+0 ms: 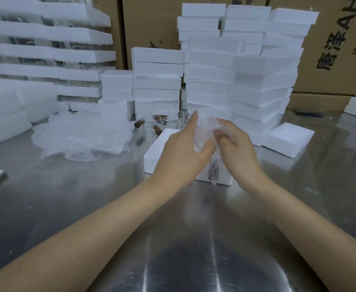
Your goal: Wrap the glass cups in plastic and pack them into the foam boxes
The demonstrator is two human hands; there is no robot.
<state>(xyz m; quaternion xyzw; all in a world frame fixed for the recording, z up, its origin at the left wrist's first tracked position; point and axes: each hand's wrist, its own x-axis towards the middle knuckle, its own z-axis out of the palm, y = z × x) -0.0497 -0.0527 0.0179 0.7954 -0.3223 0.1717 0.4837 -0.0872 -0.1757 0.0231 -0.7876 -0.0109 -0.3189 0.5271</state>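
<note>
Both hands hold a glass cup wrapped in clear plastic [206, 133] above an open white foam box [154, 157] on the steel table. My left hand [183, 150] cups the bundle from the left, thumb under it. My right hand [234, 146] pinches the plastic on the right side. A brown handle [214, 169] inside the plastic hangs below the hands. Several bare glass cups with brown handles [151, 125] stand behind the box. A heap of plastic wrap [82, 135] lies to the left.
Tall stacks of white foam boxes [236, 81] rise behind the cups, with cardboard cartons [337, 49] behind them. A foam lid [286, 139] lies to the right. Foam trays with glassware [46, 49] are stacked at the back left.
</note>
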